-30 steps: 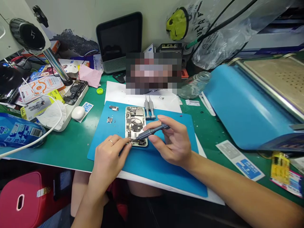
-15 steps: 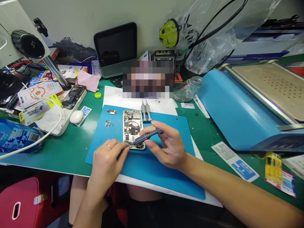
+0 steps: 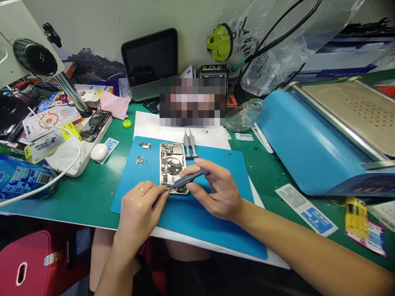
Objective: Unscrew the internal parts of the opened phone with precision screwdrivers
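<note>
An opened smartphone [image 3: 173, 162] lies on the blue mat [image 3: 203, 226], its inner parts exposed. My right hand [image 3: 219, 189] grips a dark grey precision screwdriver [image 3: 187, 179], fingers along its handle and top end. The driver slants down leftward over the phone's lower end. At its tip, by the phone's lower left corner, the thumb and index finger of my left hand [image 3: 142, 205] are pinched together; what lies between them is hidden. Two more screwdrivers [image 3: 189, 144] rest right of the phone. Left of it are a small metal part [image 3: 145, 145] and another small part [image 3: 140, 160].
A glass jar [image 3: 245, 115] lies tilted behind the mat. To the right stands a large blue machine [image 3: 296, 144] with a perforated plate. On the left are a white mouse-like object [image 3: 99, 152], another opened phone [image 3: 96, 125] and a microscope-like stand [image 3: 72, 94].
Little differs. My right hand and the upper end of the screwdriver have shifted very slightly left and down; my left hand stays at the phone's lower corner.
</note>
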The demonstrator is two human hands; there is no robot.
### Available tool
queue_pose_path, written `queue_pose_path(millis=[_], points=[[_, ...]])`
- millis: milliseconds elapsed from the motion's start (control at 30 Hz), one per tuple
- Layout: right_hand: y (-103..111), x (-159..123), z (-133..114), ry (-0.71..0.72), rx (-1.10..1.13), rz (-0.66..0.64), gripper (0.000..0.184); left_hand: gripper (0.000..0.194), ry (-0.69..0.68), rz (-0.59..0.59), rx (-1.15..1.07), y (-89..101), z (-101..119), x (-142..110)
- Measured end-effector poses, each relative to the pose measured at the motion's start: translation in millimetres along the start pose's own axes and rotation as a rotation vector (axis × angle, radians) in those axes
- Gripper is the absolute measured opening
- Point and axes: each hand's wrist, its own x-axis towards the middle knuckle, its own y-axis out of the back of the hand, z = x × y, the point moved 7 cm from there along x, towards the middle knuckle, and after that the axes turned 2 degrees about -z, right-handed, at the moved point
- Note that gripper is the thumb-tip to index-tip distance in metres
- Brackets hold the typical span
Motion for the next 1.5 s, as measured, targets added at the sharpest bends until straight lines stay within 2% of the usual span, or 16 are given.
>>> queue_pose_path(millis=[400,1500], points=[[2.3,2.1,-1.0,0.017,-0.007,0.02,0.069,0.014,0.055,-0.056,0.034,-4.0,-5.2,-1.4],[1.8,3.0,-6.0,0.07,-0.004,0.011,0.072,0.007,-0.019,-0.037,0.007,-2.5,0.9,-1.1]])
